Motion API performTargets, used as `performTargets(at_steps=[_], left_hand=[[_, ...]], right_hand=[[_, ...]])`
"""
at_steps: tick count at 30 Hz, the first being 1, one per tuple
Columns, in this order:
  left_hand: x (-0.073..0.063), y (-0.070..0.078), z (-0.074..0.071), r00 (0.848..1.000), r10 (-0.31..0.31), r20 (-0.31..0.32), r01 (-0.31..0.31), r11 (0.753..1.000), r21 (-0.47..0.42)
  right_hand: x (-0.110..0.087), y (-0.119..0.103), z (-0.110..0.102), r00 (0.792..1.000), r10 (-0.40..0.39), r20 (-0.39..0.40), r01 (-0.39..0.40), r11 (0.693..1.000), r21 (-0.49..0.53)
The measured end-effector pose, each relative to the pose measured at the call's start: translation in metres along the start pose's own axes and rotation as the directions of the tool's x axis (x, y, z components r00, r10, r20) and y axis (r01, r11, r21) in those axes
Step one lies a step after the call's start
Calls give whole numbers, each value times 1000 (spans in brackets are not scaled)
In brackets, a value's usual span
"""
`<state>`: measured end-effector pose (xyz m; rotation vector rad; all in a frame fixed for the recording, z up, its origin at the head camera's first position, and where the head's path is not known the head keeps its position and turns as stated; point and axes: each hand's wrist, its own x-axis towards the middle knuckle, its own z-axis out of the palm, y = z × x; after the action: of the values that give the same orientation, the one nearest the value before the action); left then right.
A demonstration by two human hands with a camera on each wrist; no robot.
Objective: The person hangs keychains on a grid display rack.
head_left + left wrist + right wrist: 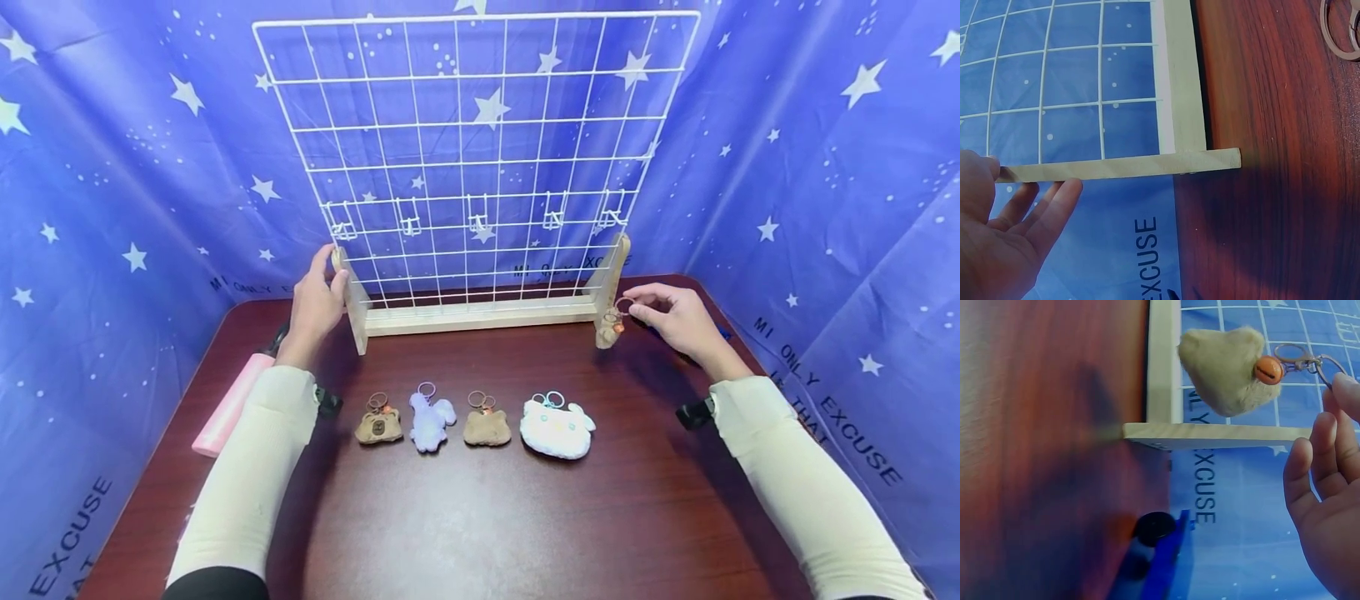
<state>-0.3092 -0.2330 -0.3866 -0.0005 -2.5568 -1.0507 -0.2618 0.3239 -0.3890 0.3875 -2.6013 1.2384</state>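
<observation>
A white wire grid rack [480,125] stands upright in a wooden base [480,318]. My left hand [317,304] grips the rack's left wooden side panel [1116,167], thumb on one face and fingers on the other. My right hand [671,321] pinches the metal ring [1329,370] of a small brown plush keychain [1225,369]. The plush hangs from the ring beside the right side panel [611,275], an orange bell [1269,370] at its top. Several white hooks [477,221] are spread in a row across the grid.
On the table [450,533] lie a brown bear-like plush keychain [378,429], a lavender one [430,423], another brown one [487,428] and a larger white one [557,432]. A pink cylinder [234,404] lies at the left. Something blue and black [1163,550] is at the right.
</observation>
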Motion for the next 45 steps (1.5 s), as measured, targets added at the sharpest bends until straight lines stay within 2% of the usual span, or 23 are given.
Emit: performTargets(at_steps=[9,15,20,27,32,45], left_hand=[[-1,-1,-1,1000,9,1,-9,1000,1],[-1,-1,-1,1000,-3,14,3,1000,-1],[-2,0,-1,1000,-2,14,2,1000,5],[-1,0,-2,1000,4,8,-5,1000,20],[-2,0,-3,1000,0,16,0,1000,24],[-3,0,-1,1000,15,-8,-15,999,31]], right_hand=[[21,-17,-9,997,-15,-79,19,998,51],[31,-30,-15,996,-27,-90,38,992,124],[39,-36,-19,994,1,-112,20,982,189],[48,-43,-21,985,6,-170,24,984,174],[51,-49,-23,983,1,-184,28,987,156],[62,-48,-24,979,-12,-204,67,961,268]])
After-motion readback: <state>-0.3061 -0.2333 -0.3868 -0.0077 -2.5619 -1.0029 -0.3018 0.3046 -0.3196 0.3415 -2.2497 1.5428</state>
